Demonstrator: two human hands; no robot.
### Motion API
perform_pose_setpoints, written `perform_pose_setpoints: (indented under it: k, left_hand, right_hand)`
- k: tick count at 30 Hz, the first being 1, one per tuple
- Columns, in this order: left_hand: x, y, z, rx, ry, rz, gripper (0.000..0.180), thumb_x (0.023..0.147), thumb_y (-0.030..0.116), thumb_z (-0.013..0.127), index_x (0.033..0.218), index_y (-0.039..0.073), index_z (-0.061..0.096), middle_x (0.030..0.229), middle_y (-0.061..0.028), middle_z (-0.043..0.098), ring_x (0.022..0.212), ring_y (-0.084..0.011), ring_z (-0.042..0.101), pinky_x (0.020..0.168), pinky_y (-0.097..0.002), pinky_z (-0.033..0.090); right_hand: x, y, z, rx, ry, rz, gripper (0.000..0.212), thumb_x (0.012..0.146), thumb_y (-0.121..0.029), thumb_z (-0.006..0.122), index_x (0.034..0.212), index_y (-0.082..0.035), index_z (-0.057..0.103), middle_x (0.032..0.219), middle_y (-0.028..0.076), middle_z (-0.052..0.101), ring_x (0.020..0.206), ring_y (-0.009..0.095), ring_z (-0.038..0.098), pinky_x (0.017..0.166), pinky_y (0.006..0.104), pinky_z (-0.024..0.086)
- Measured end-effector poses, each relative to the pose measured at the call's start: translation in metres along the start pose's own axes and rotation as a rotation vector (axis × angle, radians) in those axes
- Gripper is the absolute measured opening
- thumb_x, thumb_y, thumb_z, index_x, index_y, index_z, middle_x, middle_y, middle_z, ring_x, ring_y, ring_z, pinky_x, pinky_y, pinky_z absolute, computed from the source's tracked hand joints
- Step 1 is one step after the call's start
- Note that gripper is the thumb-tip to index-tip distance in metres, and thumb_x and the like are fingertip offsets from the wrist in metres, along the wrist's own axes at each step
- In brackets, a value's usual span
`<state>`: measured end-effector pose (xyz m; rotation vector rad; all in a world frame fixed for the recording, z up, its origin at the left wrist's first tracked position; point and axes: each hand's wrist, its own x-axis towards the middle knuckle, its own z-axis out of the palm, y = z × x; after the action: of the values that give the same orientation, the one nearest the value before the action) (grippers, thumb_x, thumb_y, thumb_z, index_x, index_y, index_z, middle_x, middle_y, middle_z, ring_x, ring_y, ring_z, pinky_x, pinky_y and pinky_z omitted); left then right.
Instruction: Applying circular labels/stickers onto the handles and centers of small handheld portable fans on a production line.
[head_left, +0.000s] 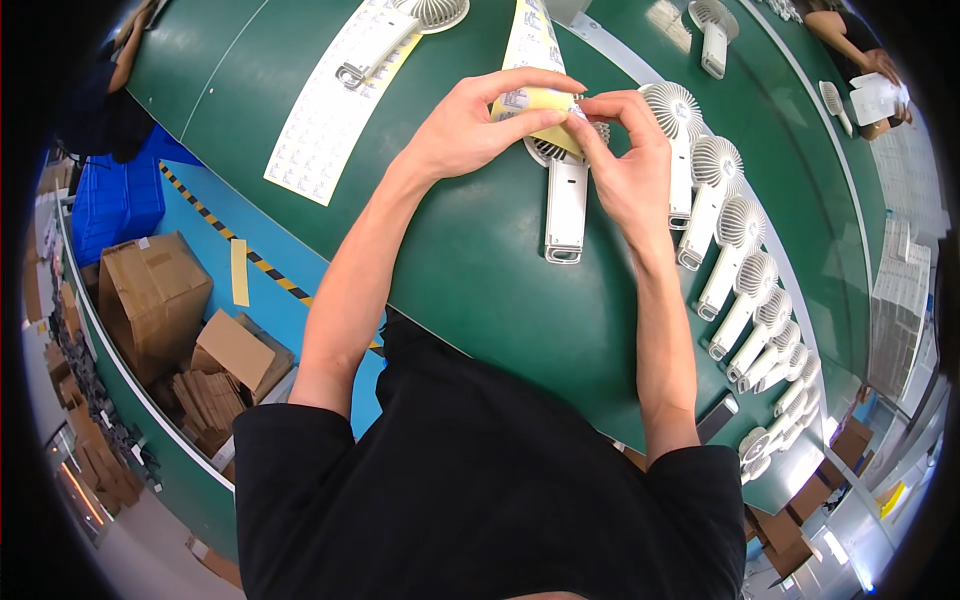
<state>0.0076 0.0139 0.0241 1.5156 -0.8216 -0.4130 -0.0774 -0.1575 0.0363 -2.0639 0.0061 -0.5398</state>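
Observation:
A yellow-backed strip of small printed labels (530,45) runs down from the top edge into my hands. My left hand (455,130) pinches its bent lower end between thumb and fingers. At the strip's right edge, the thumb and forefinger of my right hand (635,165) are pressed together; whether a loose label is between them, I cannot make out. Beneath my hands a white handheld fan (566,205) lies on the green table, handle toward me, its head mostly hidden by the strip and fingers.
Another label sheet (310,140) lies to the left, with a white fan (385,45) across its top. Several white fans (718,185) line the table's right side, a dark phone-like object (717,418) near them. Cartons (155,300) stand lower left. Co-workers' arms (850,50) show at both upper corners.

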Motion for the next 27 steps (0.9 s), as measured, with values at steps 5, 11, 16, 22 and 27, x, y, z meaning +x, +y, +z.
perform_pose_setpoints:
  k: [5, 11, 16, 22, 27]
  left_hand:
    - [0.001, -0.001, 0.002, 0.051, 0.096, 0.045, 0.025, 0.093, 0.012, 0.063, 0.116, 0.004, 0.067, 0.114, -0.0068, 0.069, 0.107, -0.0160, 0.062, 0.095, -0.0292, 0.048]
    - [0.002, -0.005, -0.001, 0.057, 0.276, -0.012, 0.026, 0.095, 0.017, 0.061, 0.116, 0.004, 0.067, 0.113, -0.0070, 0.068, 0.104, -0.0137, 0.062, 0.092, -0.0273, 0.047]
    - [0.003, -0.013, 0.002, 0.082, 0.393, -0.089, 0.027, 0.097, 0.021, 0.059, 0.119, 0.007, 0.066, 0.107, -0.0042, 0.068, 0.086, -0.0067, 0.059, 0.072, -0.0222, 0.048]
    - [0.003, -0.016, 0.006, 0.135, 0.409, -0.064, 0.026, 0.096, 0.022, 0.060, 0.118, 0.009, 0.066, 0.097, -0.0023, 0.069, 0.069, -0.0042, 0.053, 0.059, -0.0212, 0.043]
    - [0.002, -0.016, 0.005, 0.137, 0.415, -0.102, 0.025, 0.096, 0.022, 0.061, 0.117, 0.009, 0.067, 0.096, -0.0020, 0.069, 0.066, -0.0035, 0.051, 0.056, -0.0208, 0.042]
  right_hand:
    - [-0.002, -0.004, 0.001, -0.055, 0.053, -0.074, 0.011, 0.081, -0.004, 0.073, 0.088, 0.001, 0.066, 0.088, 0.009, 0.066, 0.080, 0.020, 0.064, 0.073, 0.0295, 0.050]
    - [0.000, -0.012, -0.014, 0.191, 0.157, 0.250, 0.011, 0.087, -0.008, 0.071, 0.093, 0.002, 0.069, 0.088, 0.005, 0.068, 0.081, 0.010, 0.063, 0.075, 0.0245, 0.049]
    - [-0.014, -0.009, -0.022, 0.111, 0.141, 0.488, 0.017, 0.087, -0.013, 0.073, 0.096, 0.001, 0.070, 0.086, 0.003, 0.068, 0.079, 0.008, 0.060, 0.072, 0.0223, 0.047]
    - [-0.022, 0.005, -0.013, -0.032, 0.113, 0.308, 0.011, 0.085, -0.008, 0.072, 0.090, 0.002, 0.069, 0.087, 0.003, 0.061, 0.071, 0.009, 0.048, 0.066, 0.0231, 0.043]
    - [-0.022, 0.011, -0.014, -0.049, 0.105, 0.280, 0.011, 0.085, -0.007, 0.072, 0.089, 0.002, 0.068, 0.090, 0.003, 0.062, 0.071, 0.010, 0.047, 0.066, 0.0233, 0.042]
